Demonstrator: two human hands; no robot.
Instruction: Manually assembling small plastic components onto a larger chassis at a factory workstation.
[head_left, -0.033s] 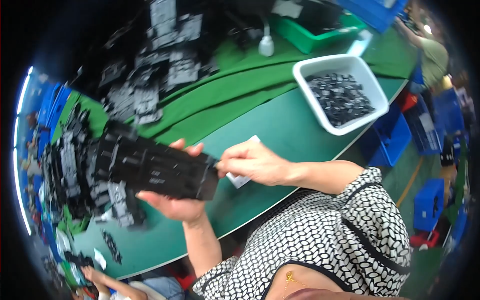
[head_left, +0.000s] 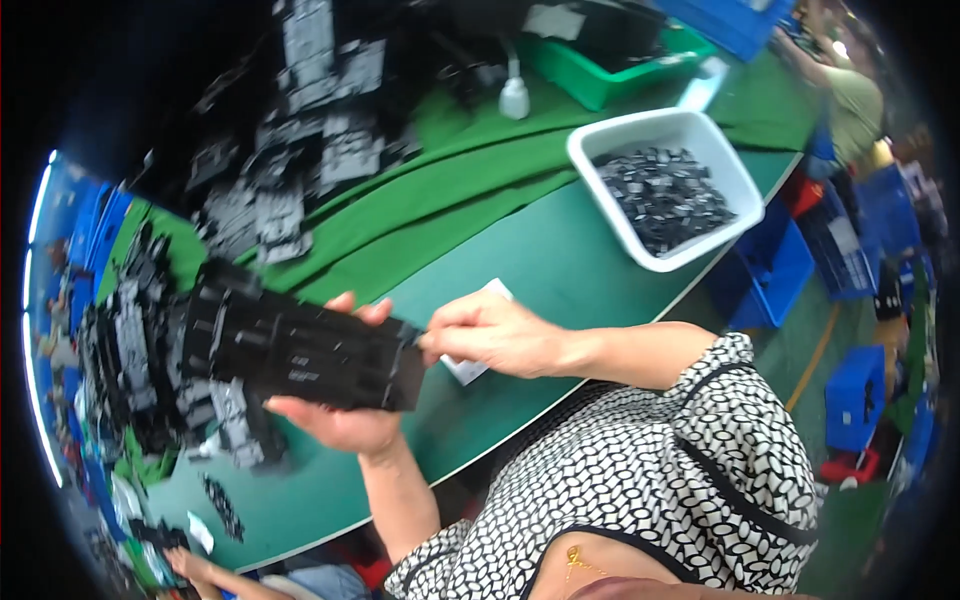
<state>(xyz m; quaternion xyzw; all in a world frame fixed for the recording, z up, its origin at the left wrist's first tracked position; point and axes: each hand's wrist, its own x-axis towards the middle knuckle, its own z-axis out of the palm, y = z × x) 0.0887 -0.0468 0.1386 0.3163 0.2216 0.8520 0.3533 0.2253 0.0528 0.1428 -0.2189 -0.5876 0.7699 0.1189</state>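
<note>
Touching one black plastic part [head_left: 300, 345] are two hands [head_left: 355, 427] [head_left: 500, 335].

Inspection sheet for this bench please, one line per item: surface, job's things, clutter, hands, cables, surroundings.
Surface: green table, partly covered by a green cloth.
Job's things: black plastic part held up over the table; white bin of small dark pieces at right.
Clutter: dark parts heaped at left and far side; flat white item near the right hand.
Hands: left hand grips the part; right hand has its fingertips at the part's right end, any small piece there hidden.
Cables: white cord with a white fitting, far side.
Surroundings: blue bin at right; another person's arm at lower left.
</note>
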